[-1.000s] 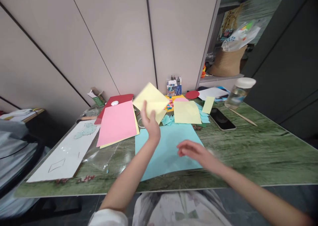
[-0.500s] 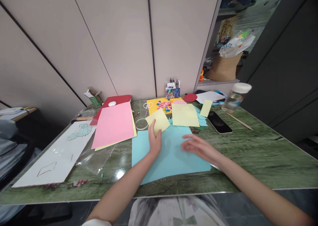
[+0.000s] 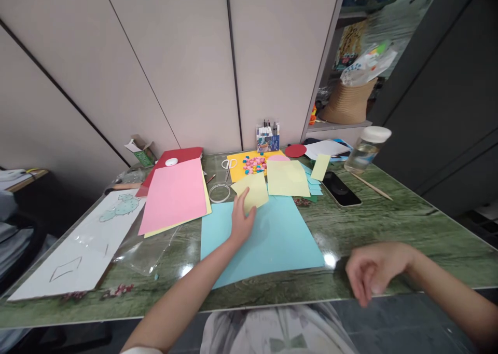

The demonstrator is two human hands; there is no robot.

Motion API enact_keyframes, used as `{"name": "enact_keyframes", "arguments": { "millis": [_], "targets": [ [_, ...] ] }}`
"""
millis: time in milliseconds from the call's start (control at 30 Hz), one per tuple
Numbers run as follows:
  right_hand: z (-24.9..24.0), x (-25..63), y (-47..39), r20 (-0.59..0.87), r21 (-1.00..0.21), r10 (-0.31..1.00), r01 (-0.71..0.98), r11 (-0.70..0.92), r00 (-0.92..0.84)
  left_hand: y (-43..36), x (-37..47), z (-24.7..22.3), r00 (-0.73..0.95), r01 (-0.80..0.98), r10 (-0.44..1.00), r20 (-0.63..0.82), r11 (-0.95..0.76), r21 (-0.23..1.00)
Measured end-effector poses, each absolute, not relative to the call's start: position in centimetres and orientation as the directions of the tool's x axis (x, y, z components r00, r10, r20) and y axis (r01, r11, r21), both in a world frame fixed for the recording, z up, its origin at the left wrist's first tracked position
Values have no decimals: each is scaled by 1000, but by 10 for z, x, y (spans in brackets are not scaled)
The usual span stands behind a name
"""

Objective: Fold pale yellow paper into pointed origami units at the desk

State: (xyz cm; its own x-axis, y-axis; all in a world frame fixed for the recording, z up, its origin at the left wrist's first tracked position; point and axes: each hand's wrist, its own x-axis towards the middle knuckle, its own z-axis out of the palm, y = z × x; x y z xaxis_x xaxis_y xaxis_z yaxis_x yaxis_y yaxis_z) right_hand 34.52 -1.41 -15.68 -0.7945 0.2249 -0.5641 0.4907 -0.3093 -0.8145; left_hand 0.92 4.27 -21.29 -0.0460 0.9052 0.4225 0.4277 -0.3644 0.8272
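Note:
My left hand (image 3: 243,221) reaches over the blue paper sheet (image 3: 268,245) with its thumb and fingers apart. Its fingertips touch a small pale yellow paper piece (image 3: 257,190), which lies askew at the sheet's far edge. Past the sheet's right side, my right hand (image 3: 375,271) hovers by the front table edge, fingers curled downward. Whatever those fingers may hold is hidden. A larger pale yellow square (image 3: 288,178) lies just right of the small piece, partly over several blue paper strips (image 3: 316,188).
Pink paper (image 3: 175,198), a tape roll (image 3: 220,193) and white-handled scissors (image 3: 229,164) lie to the left and back. Colourful small pieces (image 3: 254,164) rest on orange paper. Rightward are a phone (image 3: 341,189), a wooden stick (image 3: 371,186) and a lidded jar (image 3: 365,154).
My right hand has moved from over the blue sheet to the right and nearer the table edge, its fingers curling. The small yellow piece has turned and shifted slightly under my left hand.

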Motion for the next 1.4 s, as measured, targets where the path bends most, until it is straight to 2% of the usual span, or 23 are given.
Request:
{"name": "enact_keyframes", "arguments": {
  "millis": [33,67,100,133,167,200,267,367,433,467,533,633,733,900,1100,1267,1400],
  "targets": [
    [-163,346,-11,-543,-838,349,467,-280,-764,41,10,-211,-32,428,902,430,-376,822],
    [-168,347,-4,-432,-895,616,397,-202,-659,40,11,-210,-25,428,900,435,-384,818],
    [-173,348,6,-211,-945,881,319,-73,-423,39,12,-209,-23,428,898,439,-388,816],
    [-175,348,17,-1,-959,984,278,50,-180,39,12,-208,-27,427,898,440,-387,817],
    [-175,346,28,124,-960,992,249,127,-29,39,12,-208,-35,426,898,438,-383,820],
    [-173,342,35,173,-958,985,235,164,18,39,11,-208,-48,424,900,434,-375,824],
    [-166,323,38,150,-957,987,243,157,-49,41,10,-210,-84,417,904,419,-350,839],
    [-160,268,13,10,-983,907,163,87,-422,44,9,-213,-137,398,911,388,-308,864],
    [-165,226,-7,-108,-994,747,58,-94,-656,45,9,-215,-156,382,916,370,-290,878],
    [-170,209,-13,-162,-982,695,45,-183,-700,46,9,-216,-159,373,918,363,-285,883],
    [-179,190,-9,-181,-979,717,58,-193,-673,46,9,-216,-161,354,922,352,-279,893],
    [-184,199,25,-89,-996,901,9,-94,-424,45,8,-214,-168,321,925,341,-276,906],
    [-180,218,47,3,-1000,959,8,5,-283,45,6,-212,-182,284,925,335,-277,918],
    [-188,205,23,-24,-994,871,105,32,-491,44,4,-211,-200,237,924,325,-277,931],
    [-189,201,37,113,-985,962,103,142,-248,44,5,-212,-200,212,930,310,-268,940],
    [-197,200,35,63,-988,916,105,113,-396,46,7,-215,-187,217,932,311,-270,938],
    [-198,209,57,102,-991,972,57,117,-211,47,5,-216,-186,233,932,312,-267,935]
  ]
}}
